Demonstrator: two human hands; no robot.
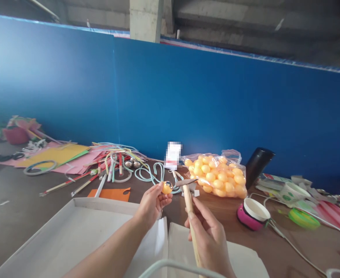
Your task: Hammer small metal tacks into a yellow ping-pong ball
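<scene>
Between the fingertips of my left hand [154,202] is a small orange ball [166,188], like a table tennis ball, with a shiny silvery patch on its right side. My right hand [206,231] is wrapped round the pale wooden handle of a hammer [188,199]. The hammer's narrow dark metal head points left, its tip close to the ball; whether they touch I cannot tell. Just behind the hammer lies a clear plastic bag of similar orange balls [216,175]. Below my hands is a shallow white cardboard tray [100,227], partly covered by my left forearm.
Pale blue tubing [149,175], coloured sticks [84,184] and paper sheets [56,156] lie to the left. A black cylinder [258,166] leans by the blue partition [187,96]. On the right stand a pink-and-white cup [254,214], a green ring [303,219] and white cables [294,247].
</scene>
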